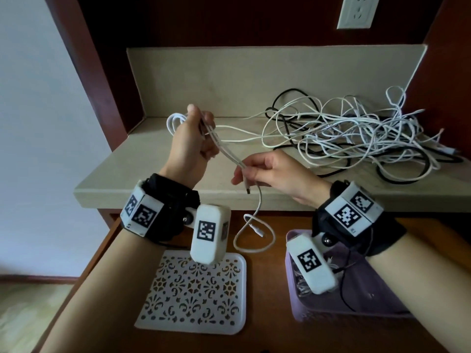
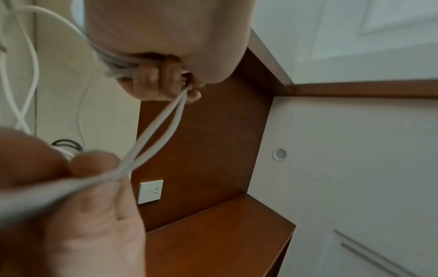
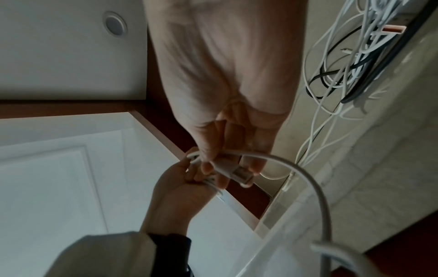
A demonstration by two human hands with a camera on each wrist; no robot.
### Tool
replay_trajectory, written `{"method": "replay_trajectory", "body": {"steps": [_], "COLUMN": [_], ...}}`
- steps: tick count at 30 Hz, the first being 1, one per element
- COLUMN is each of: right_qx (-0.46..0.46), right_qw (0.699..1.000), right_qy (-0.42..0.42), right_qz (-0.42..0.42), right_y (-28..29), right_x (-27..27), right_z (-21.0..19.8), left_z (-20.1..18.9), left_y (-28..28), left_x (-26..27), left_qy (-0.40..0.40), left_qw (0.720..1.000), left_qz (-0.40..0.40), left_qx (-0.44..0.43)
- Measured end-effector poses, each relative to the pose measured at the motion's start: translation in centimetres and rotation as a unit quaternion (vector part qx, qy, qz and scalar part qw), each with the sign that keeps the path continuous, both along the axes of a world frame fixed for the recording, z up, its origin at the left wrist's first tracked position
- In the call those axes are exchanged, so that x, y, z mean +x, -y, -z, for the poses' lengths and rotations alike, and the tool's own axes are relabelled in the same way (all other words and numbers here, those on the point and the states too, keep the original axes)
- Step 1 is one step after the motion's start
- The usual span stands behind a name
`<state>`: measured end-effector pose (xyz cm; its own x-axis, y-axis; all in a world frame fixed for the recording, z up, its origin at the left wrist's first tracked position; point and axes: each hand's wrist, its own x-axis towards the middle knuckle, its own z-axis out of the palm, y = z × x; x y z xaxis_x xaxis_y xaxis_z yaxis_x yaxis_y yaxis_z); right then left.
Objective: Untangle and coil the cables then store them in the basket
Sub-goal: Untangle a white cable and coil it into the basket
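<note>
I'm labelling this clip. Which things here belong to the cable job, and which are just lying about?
Job: thin white cable held by left hand and right hand; tangled heap of white and black cables; purple plastic basket.
Lying about: white perforated plastic mat; white wall socket.

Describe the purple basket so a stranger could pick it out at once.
Start at the pale stone counter that carries the big tangle of cables; just below it a wooden surface juts toward the viewer. The purple basket sits on its right side, under the right hand, with a few cables already inside. Its neighbour, the white patterned tray, is flat, while the basket has slatted walls.
</note>
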<state>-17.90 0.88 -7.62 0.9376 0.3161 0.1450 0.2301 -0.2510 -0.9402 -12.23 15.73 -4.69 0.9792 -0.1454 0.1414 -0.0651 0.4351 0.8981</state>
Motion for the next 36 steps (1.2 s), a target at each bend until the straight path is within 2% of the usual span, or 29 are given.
{"method": "replay_trajectory", "body": {"steps": [2,5,11,13,15,19,25,27,32,36], "right_qx": [0.009,-0.011,0.046,0.039,0.022,-0.02,-0.011,-0.034,-0.075,-0.064], "right_qw": [1.0,0.998,0.992,0.99,0.988,0.989,0.995,0.995,0.988,0.992], "right_qy": [0.003,0.051,0.111,0.124,0.132,0.114,0.072,0.059,0.082,0.07], "right_qz": [0.003,0.027,0.032,0.045,0.073,0.09,0.074,0.075,0.104,0.087], "right_y": [-0.1,-0.2,-1.0,-0.9,-0.6,0.0,0.9,0.8,0.2,1.0], "right_x": [0.1,0.2,0.3,0.4,0.5,0.9,1.5,1.5,1.2,0.9], "right_z": [0.2,0.5,-0.1,-0.1,0.1,0.8,0.9,1.1,1.2,0.3], "left_z": [-0.1,-0.1,0.7,0.6,0.4,0.0,-0.4,-0.5,-0.6,-1.0], "left_y": [-0.1,-0.1,0.5,0.4,0.2,0.5,0.6,0.4,-0.2,-1.1], "left_x": [0.0,0.2,-0.6,-0.6,-0.3,-0.1,-0.4,-0.5,-0.9,-0.3], "left_qy": [-0.001,0.0,0.003,0.002,-0.006,-0.09,-0.115,-0.125,-0.12,-0.094], "left_qw": [1.0,1.0,0.991,0.989,0.99,0.977,0.954,0.942,0.947,0.963], "left_qz": [0.003,0.013,0.135,0.144,0.12,0.063,0.13,0.162,0.194,0.137], "left_qx": [-0.012,-0.001,0.005,-0.028,-0.074,-0.182,-0.244,-0.267,-0.228,-0.213]}}
